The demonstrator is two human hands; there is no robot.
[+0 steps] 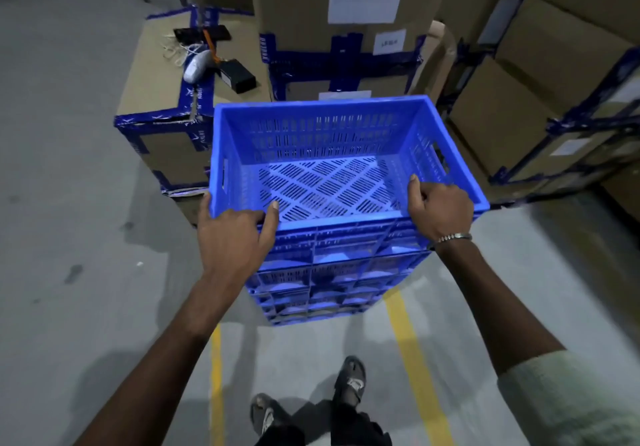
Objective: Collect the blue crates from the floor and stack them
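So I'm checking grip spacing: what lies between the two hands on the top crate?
In the head view, only the top crate's bare near rim runs between the left hand and right hand; nothing else sits there.

An empty, upright blue slotted plastic crate (332, 154) tops the stack of matching blue crates (325, 272), just before the taped cardboard boxes (166, 99).
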